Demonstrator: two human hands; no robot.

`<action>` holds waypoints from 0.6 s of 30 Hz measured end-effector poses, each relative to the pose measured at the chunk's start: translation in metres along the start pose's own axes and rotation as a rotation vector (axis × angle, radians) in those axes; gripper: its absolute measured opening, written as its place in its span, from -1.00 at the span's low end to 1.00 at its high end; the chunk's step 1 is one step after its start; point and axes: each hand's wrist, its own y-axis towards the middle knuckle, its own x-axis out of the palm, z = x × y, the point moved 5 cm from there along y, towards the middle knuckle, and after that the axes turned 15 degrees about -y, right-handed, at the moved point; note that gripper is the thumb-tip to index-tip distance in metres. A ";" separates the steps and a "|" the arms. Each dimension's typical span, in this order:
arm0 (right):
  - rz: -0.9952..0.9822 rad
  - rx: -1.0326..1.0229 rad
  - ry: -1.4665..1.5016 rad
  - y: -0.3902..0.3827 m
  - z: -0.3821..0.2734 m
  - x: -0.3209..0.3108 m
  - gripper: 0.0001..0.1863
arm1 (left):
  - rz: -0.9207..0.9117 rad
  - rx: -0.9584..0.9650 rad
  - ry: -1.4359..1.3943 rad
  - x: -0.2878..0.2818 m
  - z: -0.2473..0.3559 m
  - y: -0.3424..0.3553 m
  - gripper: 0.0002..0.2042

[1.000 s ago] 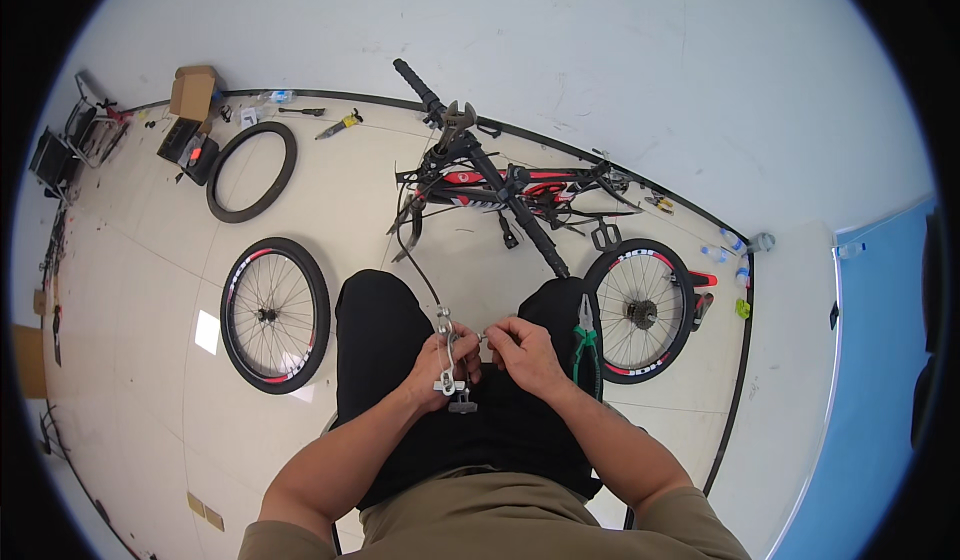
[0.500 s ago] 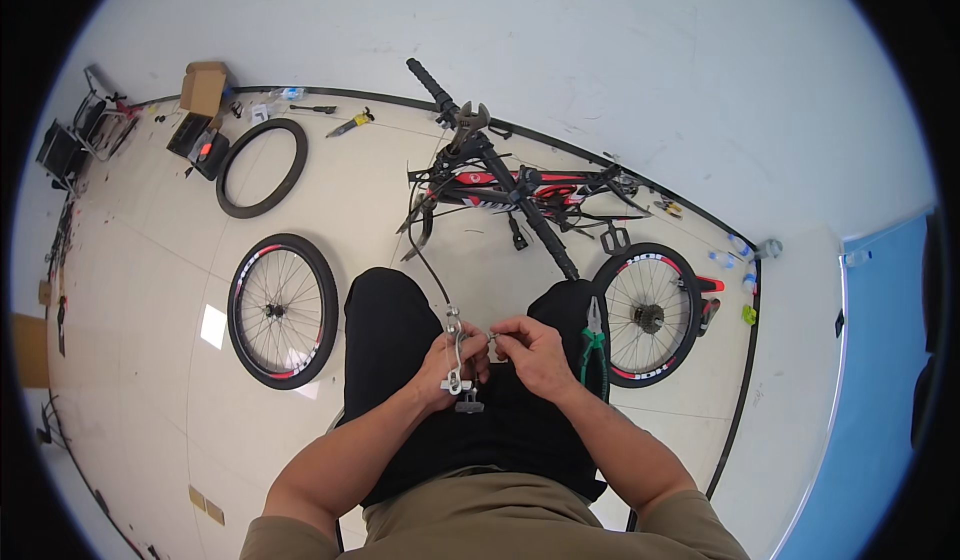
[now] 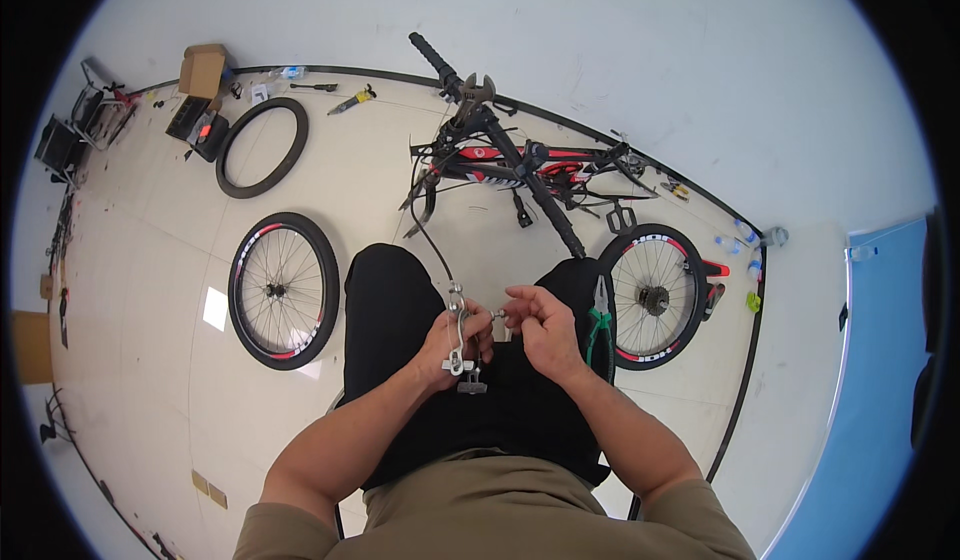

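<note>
My left hand [image 3: 449,344] is closed round a silver bicycle brake arm [image 3: 459,336] above my lap. A dark brake pad [image 3: 472,387] hangs from its lower end, and a black cable [image 3: 430,243] runs from its top toward the handlebar. Just right of the left fingers sits a small metal bolt [image 3: 498,314]. At that bolt is my right hand [image 3: 550,339], its index finger lifted and its thumb drawn back, so the fingers are apart. Whether another fingertip still touches the bolt is hard to see. Green-handled pliers [image 3: 599,326] lie on my right thigh.
Ahead lies a red and black bicycle frame [image 3: 500,167] with an adjustable wrench [image 3: 473,95] at its handlebar. One wheel [image 3: 284,291] lies to the left, another [image 3: 655,298] to the right. Farther left are a loose tyre [image 3: 263,148] and a cardboard box [image 3: 203,72].
My right hand has loosened from a pinch: its index finger has risen and its thumb has pulled back from the bolt. The whole view has shifted slightly; my left hand keeps its hold.
</note>
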 end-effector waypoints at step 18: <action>-0.078 0.072 -0.014 -0.002 -0.003 0.000 -0.55 | -0.019 -0.004 -0.014 -0.003 -0.001 0.001 -0.78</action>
